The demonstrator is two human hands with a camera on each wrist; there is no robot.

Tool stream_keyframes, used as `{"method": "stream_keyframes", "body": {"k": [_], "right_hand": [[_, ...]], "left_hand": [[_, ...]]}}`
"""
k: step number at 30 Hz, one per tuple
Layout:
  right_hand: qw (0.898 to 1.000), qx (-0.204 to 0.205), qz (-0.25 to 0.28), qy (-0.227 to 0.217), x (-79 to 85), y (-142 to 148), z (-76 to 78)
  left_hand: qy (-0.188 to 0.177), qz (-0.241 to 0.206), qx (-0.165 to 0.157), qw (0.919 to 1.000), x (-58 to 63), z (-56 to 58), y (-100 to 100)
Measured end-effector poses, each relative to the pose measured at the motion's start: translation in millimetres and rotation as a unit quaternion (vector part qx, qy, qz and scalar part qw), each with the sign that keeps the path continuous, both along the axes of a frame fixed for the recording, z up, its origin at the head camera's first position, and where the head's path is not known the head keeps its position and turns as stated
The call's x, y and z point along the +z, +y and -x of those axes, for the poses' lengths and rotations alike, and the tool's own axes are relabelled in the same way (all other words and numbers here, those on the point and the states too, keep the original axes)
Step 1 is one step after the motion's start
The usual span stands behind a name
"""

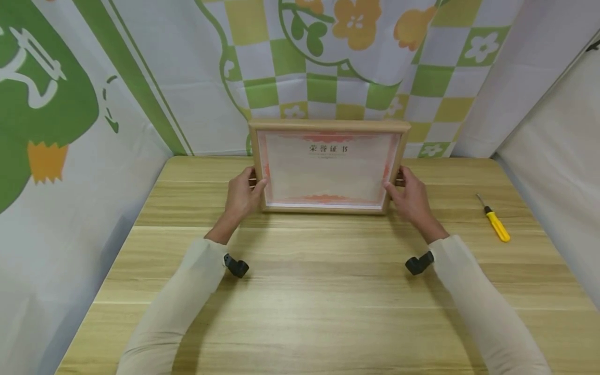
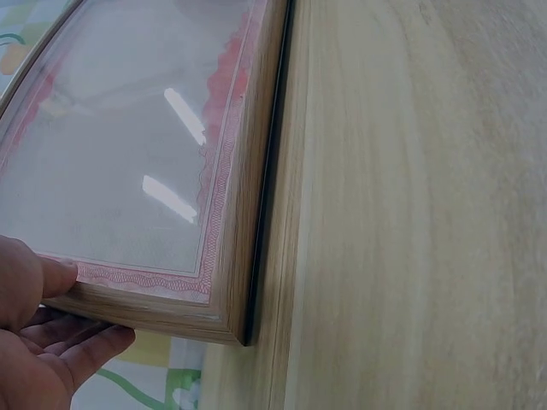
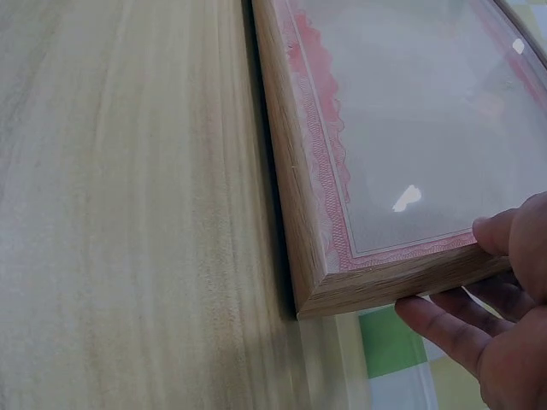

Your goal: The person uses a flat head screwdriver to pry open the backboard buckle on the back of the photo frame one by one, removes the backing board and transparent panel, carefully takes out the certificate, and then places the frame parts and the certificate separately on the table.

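Observation:
A wooden picture frame (image 1: 328, 211) with a red-bordered certificate (image 1: 325, 174) behind its clear front stands upright, leaning slightly back, near the rear of the table. My left hand (image 1: 242, 194) grips its left side, thumb on the front and fingers behind the edge. On the opposite side my right hand (image 1: 411, 195) holds it the same way. The left wrist view shows the thumb over the frame's wooden edge (image 2: 231, 282) and the fingers underneath. In the right wrist view the lower corner of the frame (image 3: 320, 295) is close to the tabletop.
A screwdriver with a yellow handle (image 1: 498, 227) lies on the wooden table (image 1: 323, 312) at the right. Behind the table hangs a green and white checked cloth (image 1: 323, 88). White cloth walls (image 1: 136, 120) border both sides.

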State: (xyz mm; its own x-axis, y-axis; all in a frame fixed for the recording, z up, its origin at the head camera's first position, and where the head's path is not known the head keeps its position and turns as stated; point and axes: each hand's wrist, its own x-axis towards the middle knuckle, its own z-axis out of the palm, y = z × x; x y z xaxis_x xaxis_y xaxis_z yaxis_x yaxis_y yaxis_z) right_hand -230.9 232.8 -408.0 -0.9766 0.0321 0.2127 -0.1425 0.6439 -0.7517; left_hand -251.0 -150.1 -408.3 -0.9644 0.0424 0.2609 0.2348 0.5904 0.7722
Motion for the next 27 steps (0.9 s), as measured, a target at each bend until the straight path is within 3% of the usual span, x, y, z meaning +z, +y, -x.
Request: {"method": "stream_keyframes", "body": {"k": [12, 27], "right_hand": [[0.998, -0.006, -0.016, 0.063, -6.7, -2.0, -2.4], [0.992, -0.037, 0.004, 0.124, -21.3, -6.8, -5.4]], "left_hand": [[0.058, -0.001, 0.007, 0.9983, -4.9, -3.8, -1.0], [0.081, 0.03, 0.024, 0.996, -11.3, -14.1, -3.9]]}}
